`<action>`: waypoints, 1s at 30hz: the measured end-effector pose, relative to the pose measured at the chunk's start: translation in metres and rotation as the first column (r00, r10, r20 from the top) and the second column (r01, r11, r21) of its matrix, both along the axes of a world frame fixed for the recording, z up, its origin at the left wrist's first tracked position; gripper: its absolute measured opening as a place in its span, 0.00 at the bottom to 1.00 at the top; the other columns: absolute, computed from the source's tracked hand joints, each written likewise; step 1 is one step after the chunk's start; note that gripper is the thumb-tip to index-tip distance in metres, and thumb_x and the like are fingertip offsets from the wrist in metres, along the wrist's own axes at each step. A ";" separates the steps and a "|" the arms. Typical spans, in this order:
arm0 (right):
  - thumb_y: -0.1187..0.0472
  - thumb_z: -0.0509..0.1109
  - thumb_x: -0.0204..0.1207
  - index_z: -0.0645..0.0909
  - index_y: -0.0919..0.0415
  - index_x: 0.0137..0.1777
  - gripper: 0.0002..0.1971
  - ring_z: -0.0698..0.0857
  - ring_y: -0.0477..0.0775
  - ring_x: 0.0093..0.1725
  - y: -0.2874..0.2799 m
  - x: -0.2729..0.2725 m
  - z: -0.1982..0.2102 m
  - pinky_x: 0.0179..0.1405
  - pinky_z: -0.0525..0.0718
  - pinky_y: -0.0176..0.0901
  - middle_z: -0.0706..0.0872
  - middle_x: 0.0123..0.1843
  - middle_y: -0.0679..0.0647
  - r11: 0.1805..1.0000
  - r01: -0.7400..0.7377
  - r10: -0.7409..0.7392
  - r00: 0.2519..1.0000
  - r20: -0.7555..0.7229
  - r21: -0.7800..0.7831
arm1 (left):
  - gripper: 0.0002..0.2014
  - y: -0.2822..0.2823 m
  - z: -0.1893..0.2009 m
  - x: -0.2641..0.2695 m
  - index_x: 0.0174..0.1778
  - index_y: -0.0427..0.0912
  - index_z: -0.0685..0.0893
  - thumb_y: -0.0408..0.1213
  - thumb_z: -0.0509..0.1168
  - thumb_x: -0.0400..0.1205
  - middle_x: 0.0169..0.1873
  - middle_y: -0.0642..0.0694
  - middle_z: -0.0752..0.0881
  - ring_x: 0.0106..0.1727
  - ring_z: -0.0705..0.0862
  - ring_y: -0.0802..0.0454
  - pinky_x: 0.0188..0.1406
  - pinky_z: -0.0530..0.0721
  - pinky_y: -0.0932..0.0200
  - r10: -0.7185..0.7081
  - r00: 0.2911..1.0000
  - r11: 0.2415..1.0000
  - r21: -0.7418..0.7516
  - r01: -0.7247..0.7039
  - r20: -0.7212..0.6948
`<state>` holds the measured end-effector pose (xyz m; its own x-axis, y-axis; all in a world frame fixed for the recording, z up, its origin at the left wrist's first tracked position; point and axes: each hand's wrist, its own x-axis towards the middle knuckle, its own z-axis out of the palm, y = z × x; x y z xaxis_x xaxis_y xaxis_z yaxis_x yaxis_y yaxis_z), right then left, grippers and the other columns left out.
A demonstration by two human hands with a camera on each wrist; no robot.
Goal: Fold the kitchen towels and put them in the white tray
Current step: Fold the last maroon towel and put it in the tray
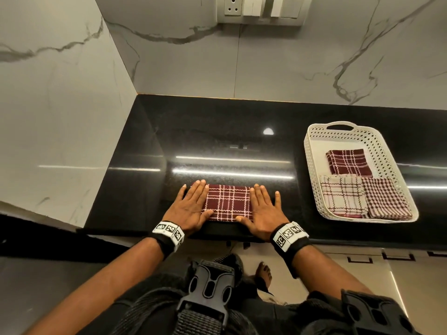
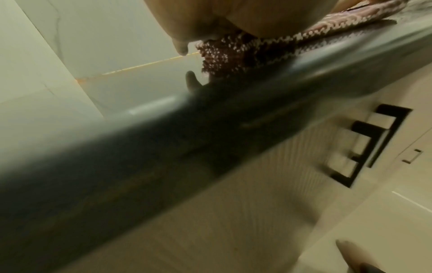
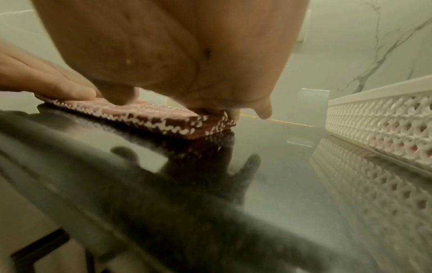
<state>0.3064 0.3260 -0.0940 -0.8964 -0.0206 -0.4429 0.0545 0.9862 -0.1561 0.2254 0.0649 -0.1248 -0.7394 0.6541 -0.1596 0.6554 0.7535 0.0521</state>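
A folded maroon plaid towel point(image 1: 227, 203) lies near the front edge of the black counter point(image 1: 217, 141), toward its left corner, and is pressed flat from both ends. The left hand point(image 1: 191, 207) is laid on its left end and the right hand point(image 1: 262, 209) on its right end, both with fingers straight and flat, nothing being gripped. The white tray point(image 1: 312, 165) stands well apart toward the right end of the counter, with three folded towels already in it: a maroon one point(image 1: 348, 163) toward the back, a cream plaid one point(image 1: 342, 197) and a small-check one point(image 1: 384, 200) side by side at the front.

The stacked layers could spring open or slide apart when the pressure is released, since the cloth is thick and the polished stone gives little hold (the towel also sits close to the front edge, so a careless drag could pull it off). Room in the tray is judged tight; a loosened fold might not fit the remaining space at the back.

The layered right end of the towel point(image 3: 210, 125) is shown edge-on only in the right wrist view, with the tray's perforated wall point(image 3: 378, 125) just beyond. The tray's contents are seen only from the head view. In the left wrist view the towel's left corner point(image 2: 224, 55) is seen under the palm, blurred.
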 end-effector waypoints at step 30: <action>0.52 0.73 0.76 0.61 0.53 0.85 0.39 0.59 0.53 0.86 -0.050 0.040 -0.031 0.84 0.54 0.67 0.62 0.87 0.52 0.932 -0.333 0.267 0.897 -0.352 -0.142 | 0.38 -0.046 -0.014 0.060 0.80 0.49 0.67 0.38 0.75 0.74 0.80 0.47 0.73 0.80 0.71 0.50 0.78 0.71 0.43 -0.158 0.987 0.914 0.382 0.139 0.020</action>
<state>0.3463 0.2759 -0.1250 -0.9258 -0.3668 -0.0917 -0.3248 0.8958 -0.3033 0.2857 0.0188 -0.1384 -0.6267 0.7743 0.0880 0.7474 0.5652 0.3493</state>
